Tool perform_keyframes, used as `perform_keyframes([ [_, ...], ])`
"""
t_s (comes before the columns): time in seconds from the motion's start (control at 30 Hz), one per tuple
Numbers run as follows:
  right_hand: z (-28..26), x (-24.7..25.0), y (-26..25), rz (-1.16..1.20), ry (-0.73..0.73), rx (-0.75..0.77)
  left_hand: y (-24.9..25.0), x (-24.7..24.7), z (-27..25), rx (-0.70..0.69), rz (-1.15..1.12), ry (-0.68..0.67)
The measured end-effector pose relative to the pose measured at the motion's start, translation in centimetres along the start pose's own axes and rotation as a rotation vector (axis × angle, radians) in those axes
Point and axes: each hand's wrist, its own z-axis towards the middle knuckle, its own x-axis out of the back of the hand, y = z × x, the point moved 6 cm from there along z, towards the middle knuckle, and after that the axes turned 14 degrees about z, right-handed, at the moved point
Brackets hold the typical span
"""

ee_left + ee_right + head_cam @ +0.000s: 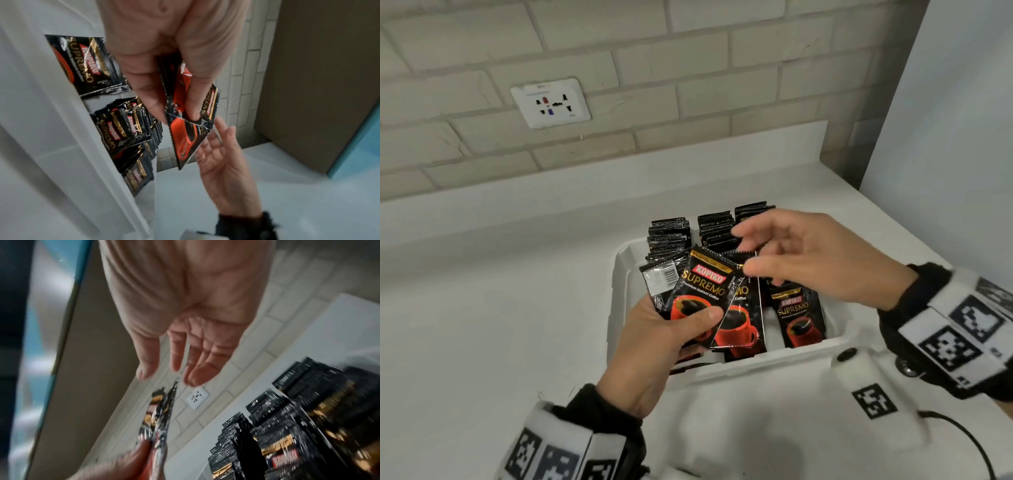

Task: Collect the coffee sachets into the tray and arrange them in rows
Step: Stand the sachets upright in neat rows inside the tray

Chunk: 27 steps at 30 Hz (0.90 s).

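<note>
My left hand (671,329) grips a small fan of black-and-red coffee sachets (703,294) over the near left part of the white tray (619,274), thumb on the front one. In the left wrist view the same sachets (189,129) sit pinched between thumb and fingers. My right hand (791,253) hovers open above the tray, fingers spread, its fingertips just beside the top edge of the held sachets (162,415); it holds nothing. Rows of upright sachets (709,226) fill the tray's far side, and one sachet (799,315) leans at the near right.
The tray sits on a white counter (500,274) against a brick-tile wall with a socket plate (550,102). A white panel (945,120) closes off the right side. White cloth with a black button (846,354) and a dark cable (962,435) lie near the tray's front edge.
</note>
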Motion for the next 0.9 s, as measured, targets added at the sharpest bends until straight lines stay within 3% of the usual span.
perform_keyframes([
  [0.1, 0.8, -1.0, 0.0, -0.252, -0.100, -0.017, 0.5, 0.5, -0.2, -0.067, 0.091, 0.035],
  [0.2, 1.5, -1.2, -0.1, -0.299, -0.124, -0.076, 0.3, 2.2, -0.2, -0.111, 0.144, 0.133],
  [0.3, 2.1, -1.3, 0.1, -0.324, -0.161, -0.120, -0.3, 4.2, 0.0, -0.091, 0.121, 0.215],
  [0.43, 3.1, -1.0, 1.1, -0.537, -0.184, -0.163, -1.0, 6.2, 0.1, -0.050, 0.039, 0.280],
  [0.63, 3.5, -2.9, 5.3, -0.827, -0.377, -0.277, -0.9, 7.5, 0.3, -0.038, -0.047, 0.280],
  [0.9, 3.0, -5.2, 5.9, -1.302, -0.530, -0.169, -1.1, 7.7, 0.0, -0.024, -0.083, 0.276],
])
